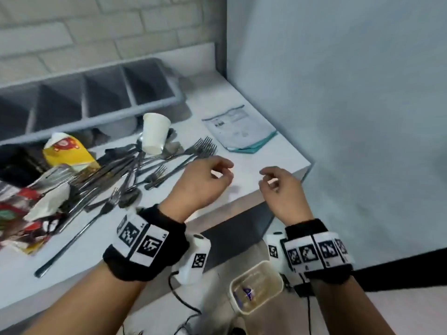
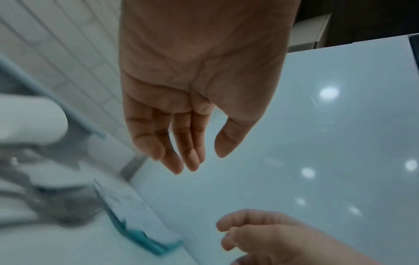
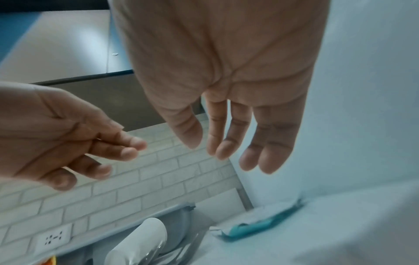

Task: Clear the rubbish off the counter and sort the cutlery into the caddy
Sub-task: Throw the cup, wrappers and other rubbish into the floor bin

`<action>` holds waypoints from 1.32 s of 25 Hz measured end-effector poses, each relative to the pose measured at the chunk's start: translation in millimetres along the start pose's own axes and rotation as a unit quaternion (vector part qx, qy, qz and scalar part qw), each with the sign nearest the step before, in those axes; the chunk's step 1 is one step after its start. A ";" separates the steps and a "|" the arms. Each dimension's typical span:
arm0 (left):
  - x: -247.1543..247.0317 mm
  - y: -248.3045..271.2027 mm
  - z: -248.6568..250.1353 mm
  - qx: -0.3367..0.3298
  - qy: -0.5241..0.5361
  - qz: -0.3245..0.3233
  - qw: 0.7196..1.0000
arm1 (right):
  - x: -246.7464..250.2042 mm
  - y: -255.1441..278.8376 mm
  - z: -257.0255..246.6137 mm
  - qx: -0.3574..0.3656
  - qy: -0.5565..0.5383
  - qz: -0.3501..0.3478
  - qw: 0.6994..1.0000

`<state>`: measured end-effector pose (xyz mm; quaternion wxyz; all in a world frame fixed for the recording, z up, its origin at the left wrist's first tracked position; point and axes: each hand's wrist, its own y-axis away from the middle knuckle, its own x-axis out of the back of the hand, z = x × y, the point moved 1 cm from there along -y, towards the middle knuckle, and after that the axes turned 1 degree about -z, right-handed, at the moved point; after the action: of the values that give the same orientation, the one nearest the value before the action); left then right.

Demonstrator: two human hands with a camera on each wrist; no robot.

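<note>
A heap of forks and spoons point(image 1: 135, 170) lies on the white counter point(image 1: 271, 151), with a white paper cup point(image 1: 154, 132) tipped on top. A yellow wrapper point(image 1: 66, 151) and crumpled colourful wrappers point(image 1: 26, 213) sit at the left. The grey caddy point(image 1: 96, 97) with several compartments stands behind, against the wall. A flat white-and-teal packet point(image 1: 238, 129) lies at the right. My left hand point(image 1: 205, 182) hovers over the counter right of the forks, fingers loosely curled, holding nothing. My right hand point(image 1: 280, 189) hovers at the counter's right corner, also empty. Both palms point(image 2: 199, 89) point(image 3: 226, 71) show bare.
A pale wall panel point(image 1: 338, 93) closes the right side; the counter ends just past my right hand. Below the counter edge, a plastic tub point(image 1: 256, 286) sits low by my wrists. A brick-tile wall point(image 1: 72, 32) with a socket point(image 3: 54, 238) backs the caddy.
</note>
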<state>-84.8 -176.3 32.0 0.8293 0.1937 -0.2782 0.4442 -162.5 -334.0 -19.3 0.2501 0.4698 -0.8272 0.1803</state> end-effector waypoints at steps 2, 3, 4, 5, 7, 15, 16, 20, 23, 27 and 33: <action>35.2 -15.1 -6.8 0.019 -0.017 0.085 0.996 | -7.5 -37.5 -20.6 0.045 0.061 -0.011 0.997; 46.6 -27.0 -14.3 0.036 -0.032 0.116 0.992 | -12.9 -56.4 -24.4 0.057 0.103 -0.020 0.993; 57.3 -39.6 -23.8 0.056 -0.051 0.145 0.987 | -20.0 -75.4 -28.6 0.059 0.152 -0.037 0.986; 64.8 -52.8 -34.4 0.077 -0.073 0.166 0.980 | -27.0 -92.4 -30.0 0.053 0.202 -0.061 0.976; 75.2 -77.3 -53.3 0.133 -0.118 0.189 0.966 | -39.9 -121.6 -29.0 0.037 0.286 -0.098 0.953; 82.6 -115.7 -105.1 0.250 -0.136 0.161 0.945 | -74.8 -158.7 -2.0 -0.044 0.378 -0.232 0.895; 81.9 -118.3 -109.5 0.249 -0.122 0.160 0.947 | -73.5 -159.5 -1.5 -0.042 0.390 -0.235 0.889; 81.6 -127.8 -115.5 0.237 -0.106 0.155 0.953 | -70.6 -162.1 -2.7 0.016 0.418 -0.187 0.889; 86.8 -130.6 -117.1 0.226 -0.097 0.151 0.957 | -63.8 -162.2 -6.4 -0.011 0.352 -0.146 0.925; 88.7 -118.0 -94.7 0.172 -0.080 0.150 0.970 | -30.8 -143.1 -21.7 -0.039 0.224 -0.030 0.973; 42.3 -57.5 -25.6 0.036 0.081 0.047 0.995 | 13.3 -34.1 -33.7 -0.026 -0.024 0.163 0.986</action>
<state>-9.8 -165.7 34.9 0.8198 0.1729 -0.2027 0.5069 -130.4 -342.1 18.0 0.2094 0.3262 -0.9029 0.1856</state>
